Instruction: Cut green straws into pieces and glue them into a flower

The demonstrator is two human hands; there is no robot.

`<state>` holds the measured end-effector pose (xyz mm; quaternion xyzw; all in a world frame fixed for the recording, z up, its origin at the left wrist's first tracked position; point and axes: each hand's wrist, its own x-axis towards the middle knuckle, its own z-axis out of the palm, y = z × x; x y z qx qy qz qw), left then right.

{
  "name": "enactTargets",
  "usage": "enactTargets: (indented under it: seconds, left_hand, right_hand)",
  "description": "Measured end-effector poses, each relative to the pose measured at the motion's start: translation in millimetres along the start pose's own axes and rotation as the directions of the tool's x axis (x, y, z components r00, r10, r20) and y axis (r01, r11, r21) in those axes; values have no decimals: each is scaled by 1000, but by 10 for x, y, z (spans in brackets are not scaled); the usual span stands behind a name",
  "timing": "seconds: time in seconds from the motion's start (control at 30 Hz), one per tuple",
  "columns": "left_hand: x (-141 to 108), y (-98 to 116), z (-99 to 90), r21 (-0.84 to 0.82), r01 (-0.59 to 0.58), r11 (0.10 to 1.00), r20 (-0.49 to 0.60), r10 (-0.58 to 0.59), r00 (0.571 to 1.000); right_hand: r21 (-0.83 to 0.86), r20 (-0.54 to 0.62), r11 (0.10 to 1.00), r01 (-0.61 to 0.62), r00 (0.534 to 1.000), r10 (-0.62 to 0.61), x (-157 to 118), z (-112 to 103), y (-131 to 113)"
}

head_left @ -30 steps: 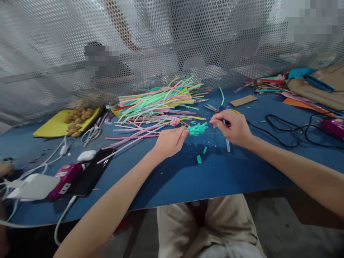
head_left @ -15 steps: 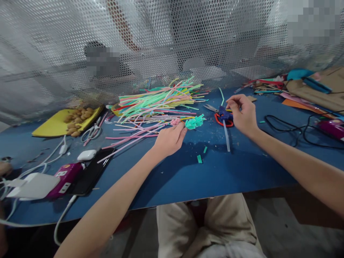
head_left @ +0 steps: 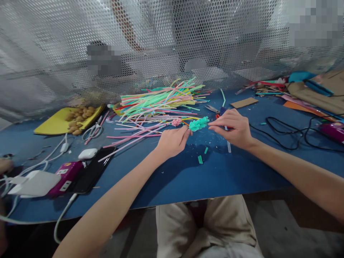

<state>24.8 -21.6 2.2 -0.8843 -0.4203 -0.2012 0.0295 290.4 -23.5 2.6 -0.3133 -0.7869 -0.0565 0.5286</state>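
Between the thumb and fingers of my left hand is a teal leafy sprig of short, overlapping pieces, pointing right. My right hand is at the sprig's tip with its fingertips pinched together; whatever they hold, if anything, is too small to make out. Behind and under the right hand lie scissors and a blue tool, mostly covered, with a clear stick poking out toward me. A small pink cluster sits just beyond my left hand. Two teal scraps lie on the table in front.
A heap of pastel strips lies at the back by the perforated metal screen. To the left are brown lumps on a yellow sheet, a black phone and a white charger. On the right are cardboard and a black cable.
My right hand has moved left and slightly down from above the blue tool to the sprig's tip, uncovering the cardboard piece. My left hand and the sprig have shifted slightly right.
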Motion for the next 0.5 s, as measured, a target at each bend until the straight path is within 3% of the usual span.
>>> enactTargets:
  seconds: [0.5]
  left_hand:
    - [-25,65,-22,75,-24,997,-4,24,1000]
  right_hand:
    - [-70,2,996,49,999,-49,7,13,-118]
